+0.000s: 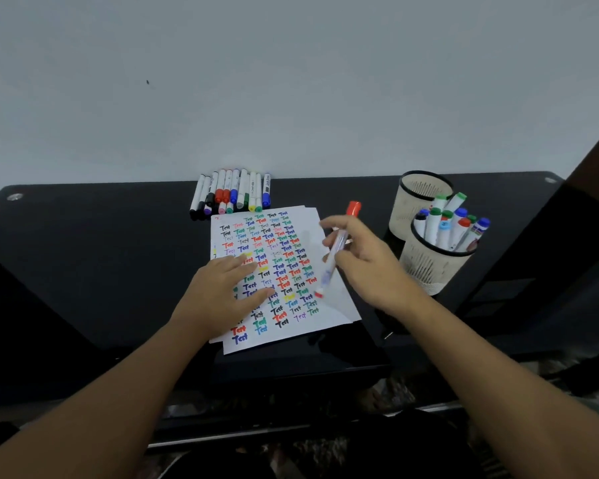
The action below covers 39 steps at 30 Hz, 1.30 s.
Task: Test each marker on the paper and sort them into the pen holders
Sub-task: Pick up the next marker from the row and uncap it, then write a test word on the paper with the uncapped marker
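Nearest in, the left hand (227, 288) lay flat with fingers spread, pressing the paper (329, 305) down on the dark counter (101, 254) so the thin sheet would not slide. Just beyond it, the right hand (363, 257) pinched a red marker (332, 261) around its barrel, fingers curled on the middle, the tip end pointing down toward the sheet and hovering close above it, though whether it touched could not be told. The red cap (353, 208) sat up at the far end, apparently posted on the tail. That marker looked light, stiff and smooth plastic, so a mid-barrel pinch suited it best; too near the tip and ink would find the fingers. The paper was crowded with rows of "Test" in many colours, with bare room left only along its right edge. Further right stood the near pen holder (429, 267), mesh-walled and already stuffed with markers, and behind it, touching or nearly so, the far pen holder (419, 198), seemingly holding none. At the back, by the wall, the untested markers (232, 195) lay side by side in a row.
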Available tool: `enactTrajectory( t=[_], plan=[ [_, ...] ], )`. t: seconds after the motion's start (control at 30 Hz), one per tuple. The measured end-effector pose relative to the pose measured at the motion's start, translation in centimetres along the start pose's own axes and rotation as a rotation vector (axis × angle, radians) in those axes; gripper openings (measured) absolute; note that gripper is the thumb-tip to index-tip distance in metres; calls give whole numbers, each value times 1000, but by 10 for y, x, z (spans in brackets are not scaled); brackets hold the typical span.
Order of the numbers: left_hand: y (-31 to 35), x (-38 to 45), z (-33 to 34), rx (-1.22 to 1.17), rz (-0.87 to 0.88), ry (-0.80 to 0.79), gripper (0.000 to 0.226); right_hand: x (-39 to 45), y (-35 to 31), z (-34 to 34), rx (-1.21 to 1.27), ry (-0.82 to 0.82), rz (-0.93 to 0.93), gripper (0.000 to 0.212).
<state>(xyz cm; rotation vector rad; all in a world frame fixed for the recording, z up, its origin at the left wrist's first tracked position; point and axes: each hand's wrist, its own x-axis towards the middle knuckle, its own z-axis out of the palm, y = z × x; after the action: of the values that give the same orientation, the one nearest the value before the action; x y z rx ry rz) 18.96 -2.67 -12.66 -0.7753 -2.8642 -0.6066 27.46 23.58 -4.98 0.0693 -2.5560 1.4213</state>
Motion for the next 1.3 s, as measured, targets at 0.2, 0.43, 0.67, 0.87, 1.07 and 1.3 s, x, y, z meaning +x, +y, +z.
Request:
enactTrajectory(
  t=[0.2, 0.43, 0.67, 0.87, 1.07, 1.3],
  plan=[
    [0, -1, 0, 21, 6, -7, 93, -23, -10, -42, 10, 226, -29, 16],
    [-3, 0, 2, 50, -12, -33, 91, -42, -9, -90, -257, 590, 2, 39],
    [-1, 0, 1, 44, -21, -29, 79, -48, 9, -114, -364, 527, 125, 23],
    [-1, 0, 1, 38, -29, -31, 81, -43, 29, -114, -569, 441, 168, 27],
    [-2, 0, 1, 32, -37, -35, 79, -49, 28, -111, -490, 528, 125, 69],
    [-4, 2, 2, 45, -42, -51, 81, -51, 16, -113, -673, 532, 54, 96]
  ],
)
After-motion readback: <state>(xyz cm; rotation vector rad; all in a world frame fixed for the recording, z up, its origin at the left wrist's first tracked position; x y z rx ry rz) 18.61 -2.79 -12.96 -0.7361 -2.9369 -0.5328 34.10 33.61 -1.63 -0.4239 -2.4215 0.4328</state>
